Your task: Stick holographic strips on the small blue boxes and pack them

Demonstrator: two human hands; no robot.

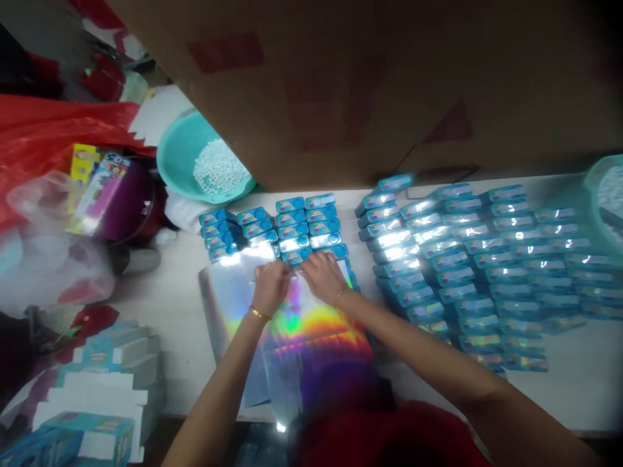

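Note:
My left hand (272, 284) and my right hand (321, 275) are close together at the far edge of a shiny holographic sheet (321, 331). Their fingers are bent and pinched on that edge, with the fingertips partly hidden. Rainbow glare runs across the sheet, which reaches back toward my waist. Another silvery sheet (224, 292) lies flat beside it on the left. Just beyond my fingers stand rows of small blue boxes (294, 230). A larger group of similar blue boxes (455, 275) fills the right side, beside my right forearm.
A large cardboard box (341, 97) walls off the back of the white table (180, 331). Teal basins of white pellets stand at the back left (178, 155) and far right (596, 214). Flattened blue-and-white cartons (97, 389) are piled at lower left, below plastic bags (53, 266).

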